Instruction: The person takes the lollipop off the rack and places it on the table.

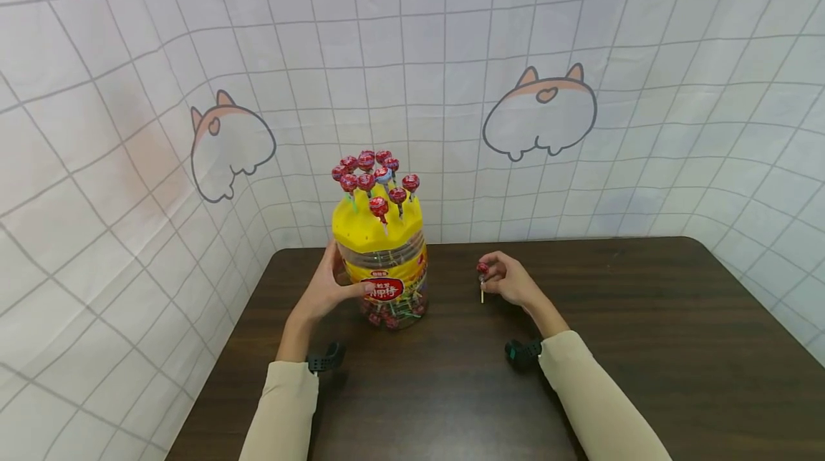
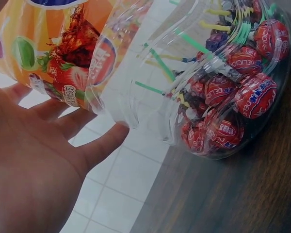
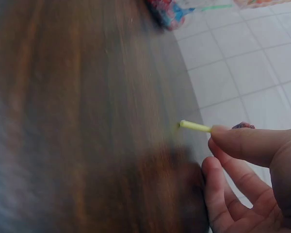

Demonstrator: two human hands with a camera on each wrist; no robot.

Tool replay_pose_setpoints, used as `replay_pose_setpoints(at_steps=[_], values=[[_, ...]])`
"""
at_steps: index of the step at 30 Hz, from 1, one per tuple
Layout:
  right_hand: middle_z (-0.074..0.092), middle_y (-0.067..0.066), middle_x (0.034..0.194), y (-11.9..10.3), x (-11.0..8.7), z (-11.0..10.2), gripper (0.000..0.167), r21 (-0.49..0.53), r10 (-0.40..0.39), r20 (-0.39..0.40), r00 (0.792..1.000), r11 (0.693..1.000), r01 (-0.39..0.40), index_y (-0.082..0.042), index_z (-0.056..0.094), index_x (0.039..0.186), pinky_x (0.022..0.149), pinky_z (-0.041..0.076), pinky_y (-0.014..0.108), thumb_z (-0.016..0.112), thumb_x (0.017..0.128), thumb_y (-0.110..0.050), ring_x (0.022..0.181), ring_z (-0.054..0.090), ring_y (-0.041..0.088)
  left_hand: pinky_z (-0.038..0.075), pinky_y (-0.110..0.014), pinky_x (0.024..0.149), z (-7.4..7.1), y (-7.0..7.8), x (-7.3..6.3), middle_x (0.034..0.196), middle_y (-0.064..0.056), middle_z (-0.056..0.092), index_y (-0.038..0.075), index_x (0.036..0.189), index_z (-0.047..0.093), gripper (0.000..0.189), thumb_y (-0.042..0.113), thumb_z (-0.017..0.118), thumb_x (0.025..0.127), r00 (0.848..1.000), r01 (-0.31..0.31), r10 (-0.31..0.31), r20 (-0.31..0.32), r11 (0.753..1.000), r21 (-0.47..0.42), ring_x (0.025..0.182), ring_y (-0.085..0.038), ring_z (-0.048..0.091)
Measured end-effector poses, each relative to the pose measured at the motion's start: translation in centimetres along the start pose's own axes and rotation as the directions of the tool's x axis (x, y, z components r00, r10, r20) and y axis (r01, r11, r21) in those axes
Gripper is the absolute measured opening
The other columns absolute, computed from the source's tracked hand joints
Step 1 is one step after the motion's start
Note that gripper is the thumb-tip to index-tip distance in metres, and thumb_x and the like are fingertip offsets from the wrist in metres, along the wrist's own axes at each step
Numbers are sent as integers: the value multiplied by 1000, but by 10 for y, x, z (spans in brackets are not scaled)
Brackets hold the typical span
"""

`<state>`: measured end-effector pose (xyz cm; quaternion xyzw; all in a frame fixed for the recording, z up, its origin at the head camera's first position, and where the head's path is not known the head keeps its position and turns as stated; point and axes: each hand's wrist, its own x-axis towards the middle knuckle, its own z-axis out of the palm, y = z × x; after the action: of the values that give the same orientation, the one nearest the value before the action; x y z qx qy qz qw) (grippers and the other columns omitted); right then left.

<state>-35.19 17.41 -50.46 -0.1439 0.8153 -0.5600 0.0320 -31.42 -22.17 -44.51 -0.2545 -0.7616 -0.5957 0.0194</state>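
Note:
A big clear plastic jar (image 1: 412,307) with a yellow lid (image 1: 361,228) stands upright at the table's back left. Several red-wrapped lollipops (image 1: 366,160) stick up from the lid. More wrapped lollipops (image 2: 218,90) lie in the jar's bottom, their green and yellow sticks pointing up. My left hand (image 1: 322,293) holds the jar's left side, thumb across the front label and fingers spread around behind it. To the right of the jar, my right hand (image 1: 512,282) pinches a single lollipop by its yellow stick (image 3: 196,126), stick end down and red head (image 1: 483,268) up.
The dark wooden table (image 1: 412,404) reaches back to a white gridded cloth (image 1: 438,89) with printed cartoon animals. Black straps with small devices (image 1: 522,353) sit at both wrists, just past the pale sleeves (image 1: 599,389).

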Motion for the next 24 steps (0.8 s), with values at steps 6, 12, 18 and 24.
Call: replay_pose_setpoints(at_steps=[6,12,18,24], values=[[69,30,104,0,10,-1,47,-16,-11,34,999,1000,11,5,55,128,76,58,29,72,85,13,89,68,26,46,-60,108,-1,0,0,146,-7,51,36,159,21,98,16,82,85,1000,-2,2,1,1000,0,130,-29,54],[68,27,106,-1,16,-4,47,-48,5,51,999,999,-2,3,55,130,78,55,32,72,87,10,90,65,27,47,-61,107,0,0,1,147,-8,50,37,160,19,100,16,81,86,1000,3,-3,-1,1000,7,129,-31,55],[67,26,109,1,23,-4,45,-107,-4,51,999,994,10,3,57,129,74,50,31,73,87,7,92,63,26,47,-60,107,0,-1,2,147,-7,50,37,160,20,98,17,82,86,1000,9,-9,-6,1000,5,129,-31,55],[65,24,111,2,26,-5,45,-137,-20,52,998,990,27,2,58,128,72,45,30,76,86,4,89,58,24,47,-60,107,0,0,1,147,-8,50,35,160,20,98,17,82,85,1000,2,-2,-6,1000,-3,129,-33,55]])
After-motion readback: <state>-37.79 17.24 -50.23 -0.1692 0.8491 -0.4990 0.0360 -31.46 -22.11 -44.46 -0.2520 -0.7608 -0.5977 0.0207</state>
